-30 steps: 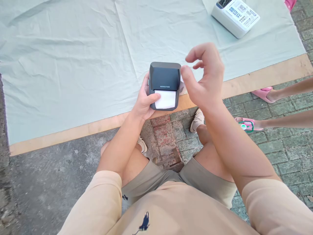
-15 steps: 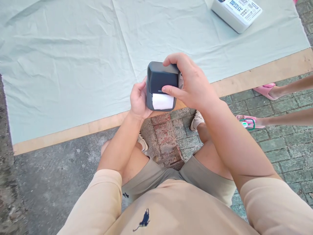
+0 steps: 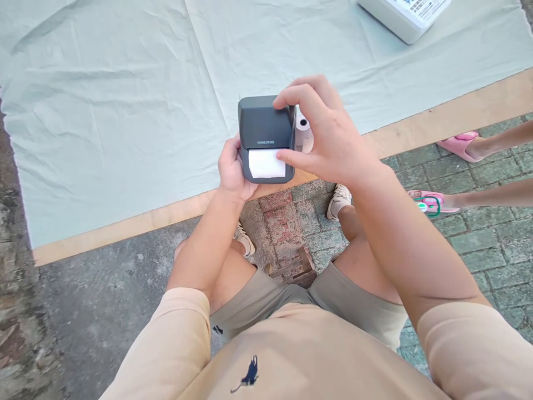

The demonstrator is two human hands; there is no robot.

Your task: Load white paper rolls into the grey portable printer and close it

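Note:
A dark label printer [image 3: 265, 125] with a white strip of paper [image 3: 266, 164] at its lower slot is held up near the table's front edge. My left hand [image 3: 234, 169] is wrapped round its lower left side, and those fingers are partly hidden behind it. At the right side, my right hand [image 3: 328, 130] has thumb and index finger spread apart. Its index fingertip is at the printer's upper cover, while the thumb tip lies over the paper's right edge. Between printer and right palm, a white paper roll [image 3: 303, 123] with a dark core shows in part.
A pale cloth [image 3: 125, 111] covers the table, whose wooden edge [image 3: 449, 119] runs in front. A white box [image 3: 410, 25] with a printed label lies at the back right. Another person's feet in pink sandals [image 3: 458, 147] stand on the paving at right.
The printer has turned to face me more squarely and shifted slightly left in view. My right thumb has slid from the cover down to the paper's edge, and the white roll now shows more.

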